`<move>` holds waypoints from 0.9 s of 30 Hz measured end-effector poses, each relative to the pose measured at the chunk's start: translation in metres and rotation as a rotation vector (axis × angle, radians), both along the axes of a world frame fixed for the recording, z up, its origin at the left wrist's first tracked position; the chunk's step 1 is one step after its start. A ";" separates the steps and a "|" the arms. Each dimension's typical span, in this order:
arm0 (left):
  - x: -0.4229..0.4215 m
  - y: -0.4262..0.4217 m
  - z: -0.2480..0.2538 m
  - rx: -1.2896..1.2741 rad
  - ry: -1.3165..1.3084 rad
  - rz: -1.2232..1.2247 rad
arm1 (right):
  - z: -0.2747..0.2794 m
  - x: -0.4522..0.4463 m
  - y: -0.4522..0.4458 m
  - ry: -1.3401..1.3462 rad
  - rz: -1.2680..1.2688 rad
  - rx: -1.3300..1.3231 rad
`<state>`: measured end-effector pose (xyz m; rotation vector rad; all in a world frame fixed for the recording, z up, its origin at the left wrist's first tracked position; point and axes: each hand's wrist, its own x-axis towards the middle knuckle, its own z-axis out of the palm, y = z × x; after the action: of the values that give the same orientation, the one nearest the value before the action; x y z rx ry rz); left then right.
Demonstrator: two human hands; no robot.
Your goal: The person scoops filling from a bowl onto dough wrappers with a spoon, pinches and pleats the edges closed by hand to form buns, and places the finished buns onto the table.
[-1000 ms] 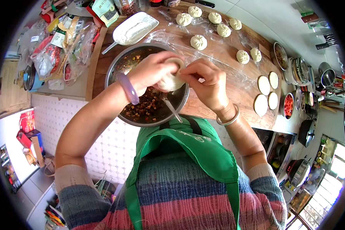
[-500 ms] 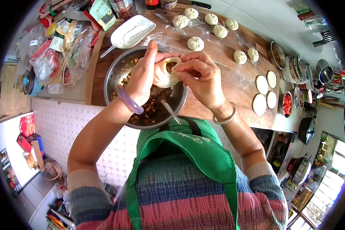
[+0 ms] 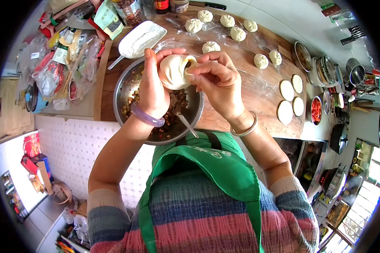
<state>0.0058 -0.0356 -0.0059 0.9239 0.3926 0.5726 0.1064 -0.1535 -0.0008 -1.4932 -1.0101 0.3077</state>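
Above a metal bowl of diced filling, my left hand (image 3: 153, 86) cups a filled bun (image 3: 173, 72) of pale dough, its thumb pointing up and its fingers behind the dough. My right hand (image 3: 218, 82) pinches the pleated rim on the bun's right side. A small opening there shows dark filling inside. Below, the metal bowl (image 3: 117, 90) holds diced filling (image 3: 173, 111), and a spoon (image 3: 186, 124) leans in it with its handle toward me.
Several pleated buns (image 3: 238, 34) sit at the back of the wooden board (image 3: 245, 97). Flat dough rounds (image 3: 286, 90) lie to the right, near a bowl of red pieces (image 3: 316, 110). A flour scoop (image 3: 141, 39) lies behind the metal bowl; plastic bags (image 3: 46, 69) are piled at left.
The bun has turned in my left hand, so its opening now faces right toward my right fingers and looks smaller. Both hands have shifted slightly.
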 end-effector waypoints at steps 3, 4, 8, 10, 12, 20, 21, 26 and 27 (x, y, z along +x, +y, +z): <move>0.002 0.001 0.001 -0.005 0.025 0.006 | 0.007 0.002 0.001 0.147 -0.018 -0.022; 0.002 0.000 0.000 -0.014 0.027 0.002 | 0.009 0.000 0.001 0.262 -0.036 -0.050; 0.001 0.000 0.002 0.002 0.072 -0.031 | 0.014 0.003 -0.006 0.411 0.062 -0.161; 0.000 0.001 0.001 0.018 0.074 -0.059 | 0.004 0.011 -0.006 0.146 0.069 -0.088; 0.001 0.001 0.002 0.019 0.077 -0.072 | 0.002 0.013 -0.006 -0.008 0.065 -0.043; 0.003 0.002 0.016 0.051 0.100 -0.149 | 0.023 0.008 -0.008 0.098 0.002 -0.142; 0.003 0.004 0.014 0.065 0.107 -0.176 | 0.022 0.011 -0.009 0.009 0.030 -0.126; 0.003 0.008 0.018 0.109 0.103 -0.259 | 0.021 0.022 -0.008 -0.387 0.118 0.024; 0.003 0.010 0.019 0.136 0.115 -0.297 | 0.022 0.022 -0.008 -0.447 0.123 0.033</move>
<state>0.0083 -0.0253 0.0135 1.1265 0.3143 0.2768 0.1285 -0.1610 0.0216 -1.5056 -1.4574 0.0394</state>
